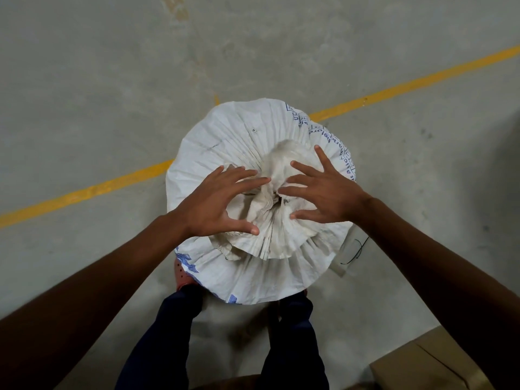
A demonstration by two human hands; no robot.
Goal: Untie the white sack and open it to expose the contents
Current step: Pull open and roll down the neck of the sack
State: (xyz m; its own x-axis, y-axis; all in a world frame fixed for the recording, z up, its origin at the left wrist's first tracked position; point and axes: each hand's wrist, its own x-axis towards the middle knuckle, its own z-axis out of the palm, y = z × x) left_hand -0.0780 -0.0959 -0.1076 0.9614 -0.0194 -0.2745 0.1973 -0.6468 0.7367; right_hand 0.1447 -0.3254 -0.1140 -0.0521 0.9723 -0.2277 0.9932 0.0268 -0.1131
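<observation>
A white woven sack with blue print stands upright on the concrete floor in front of my legs. Its top is gathered into a crumpled, pleated neck at the centre, and no contents show. My left hand hovers with fingers spread over the left side of the neck. Over the right side, my right hand is likewise spread, fingertips touching or nearly touching the bunched fabric. Neither hand grips anything. No tie is visible around the neck.
A yellow painted line crosses the grey floor behind the sack. A thin black cord lies on the floor at the sack's right. A cardboard box sits at the bottom right. My dark trouser legs stand close behind the sack.
</observation>
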